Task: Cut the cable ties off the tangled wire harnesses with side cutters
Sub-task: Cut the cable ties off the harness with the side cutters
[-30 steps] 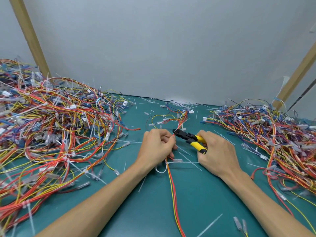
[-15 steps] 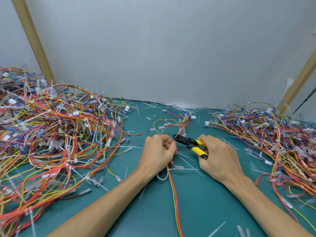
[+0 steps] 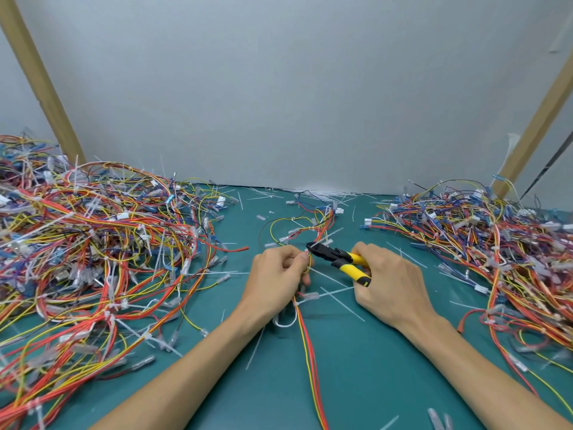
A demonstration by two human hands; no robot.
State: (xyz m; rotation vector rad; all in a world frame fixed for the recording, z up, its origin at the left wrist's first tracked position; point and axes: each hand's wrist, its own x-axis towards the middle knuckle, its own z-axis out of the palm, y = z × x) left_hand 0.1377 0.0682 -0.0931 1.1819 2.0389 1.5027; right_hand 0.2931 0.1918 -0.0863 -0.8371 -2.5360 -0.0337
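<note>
Head view: the left hand point(image 3: 279, 274) pinches a thin red-and-yellow harness point(image 3: 310, 352), fingers point(image 3: 296, 259) curled round it just beside the cutters point(image 3: 336, 258), whose yellow handles the right hand point(image 3: 390, 283) grips. The wires look light and limp, likely to slip or spring, so hold close to the tie point(image 3: 322, 239) at the cutter tips. Under the fingers lies a teal tabletop point(image 3: 356, 367) strewn with offcuts, with one pile point(image 3: 93, 243) out left, another point(image 3: 496, 243) out right, and a grey wall point(image 3: 294, 103) beyond.
</note>
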